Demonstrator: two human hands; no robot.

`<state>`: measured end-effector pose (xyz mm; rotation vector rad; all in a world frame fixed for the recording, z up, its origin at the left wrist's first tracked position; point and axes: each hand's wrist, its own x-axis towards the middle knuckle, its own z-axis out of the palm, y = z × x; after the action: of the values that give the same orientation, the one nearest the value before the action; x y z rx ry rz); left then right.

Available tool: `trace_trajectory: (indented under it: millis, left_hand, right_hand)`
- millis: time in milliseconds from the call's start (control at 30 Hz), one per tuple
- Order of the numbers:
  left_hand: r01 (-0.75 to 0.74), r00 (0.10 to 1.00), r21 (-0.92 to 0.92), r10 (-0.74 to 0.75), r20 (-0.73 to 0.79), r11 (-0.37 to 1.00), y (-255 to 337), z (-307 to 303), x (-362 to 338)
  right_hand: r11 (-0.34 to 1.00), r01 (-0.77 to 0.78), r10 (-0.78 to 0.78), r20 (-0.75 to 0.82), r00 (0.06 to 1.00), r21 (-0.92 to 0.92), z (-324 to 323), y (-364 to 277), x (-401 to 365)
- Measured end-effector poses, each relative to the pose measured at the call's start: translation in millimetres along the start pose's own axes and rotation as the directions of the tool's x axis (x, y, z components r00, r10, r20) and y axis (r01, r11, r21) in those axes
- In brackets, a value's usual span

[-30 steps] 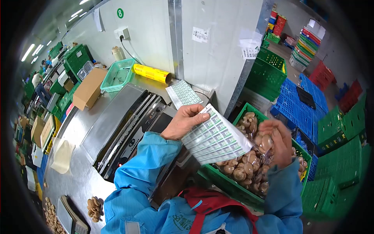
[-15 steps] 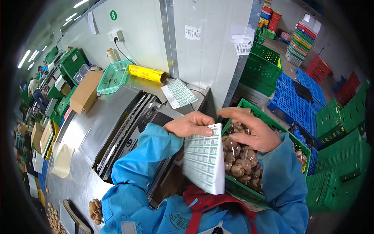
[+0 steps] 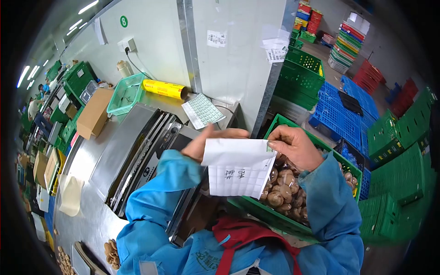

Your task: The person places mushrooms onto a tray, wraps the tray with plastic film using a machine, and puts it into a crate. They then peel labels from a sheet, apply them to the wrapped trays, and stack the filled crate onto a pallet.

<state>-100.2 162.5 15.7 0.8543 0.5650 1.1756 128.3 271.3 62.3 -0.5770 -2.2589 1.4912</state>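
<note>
A folded sheet of labels hangs in front of me, its white back toward me with dark handwritten characters on it. My right hand pinches its upper right corner between thumb and fingers, where a small green-printed label shows. Behind the sheet's upper left edge is my left hand, fingers stretched out and slightly blurred; the sheet covers part of it. Below my right hand stands a green crate holding several packs of mushrooms under clear film.
On the left, a metal table carries a wrapping machine, a yellow film roll, another label sheet, a teal basket and a cardboard box. Blue pallets and stacked green crates stand to the right.
The label sheet has turned over, from its printed side to its white back. My right hand has taken its corner. My left hand has shifted left behind it, and its thumb is off the front.
</note>
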Motion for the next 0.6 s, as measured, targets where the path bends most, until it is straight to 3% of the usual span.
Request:
trace_trajectory:
  millis: [67,133,167,200,267,367,400,467,600]
  left_hand:
    - [-0.16,0.985,0.208,0.142,0.096,0.965,9.5,-16.7,-8.4]
    - [-0.088,0.974,0.513,0.182,-0.136,0.854,11.0,-4.1,-12.0]
    - [-0.026,0.944,0.475,0.178,-0.279,0.879,3.9,-1.7,-9.9]
    - [-0.023,0.944,0.468,0.173,-0.28,0.883,-2.2,1.1,-7.8]
    - [-0.118,0.873,0.468,0.316,-0.371,0.876,-8.4,5.1,-4.9]
    - [-0.092,0.865,0.478,0.308,-0.397,0.874,-8.9,3.5,-6.8]
    - [-0.088,0.865,0.47,0.301,-0.401,0.878,-9.8,3.8,-7.0]
    - [-0.066,0.872,0.399,0.247,-0.423,0.915,-13.2,5.6,-7.7]
    - [0.015,0.88,0.319,0.139,-0.454,0.947,-25.2,2.1,-5.7]
  right_hand:
    - [0.99,0.0,0.012,-0.081,0.997,0.14,-0.8,10.5,-3.9]
    - [0.993,-0.017,0.03,-0.113,0.993,0.119,4.0,14.2,-5.0]
    - [0.989,-0.021,0.04,-0.133,0.99,0.145,8.4,12.0,-5.4]
    - [0.985,-0.022,0.048,-0.152,0.987,0.171,11.3,11.1,-5.5]
    - [0.98,0.001,0.039,-0.196,0.98,0.2,18.8,22.0,-8.8]
    - [0.97,0.101,-0.177,-0.361,0.915,-0.22,29.9,11.1,-18.9]
    - [0.972,0.096,-0.172,-0.367,0.914,-0.216,32.2,15.5,-19.6]
    - [0.884,0.254,-0.399,-0.348,0.848,-0.393,36.0,30.2,-21.0]
    - [0.871,0.307,-0.441,-0.331,0.834,-0.384,39.8,43.0,-27.8]
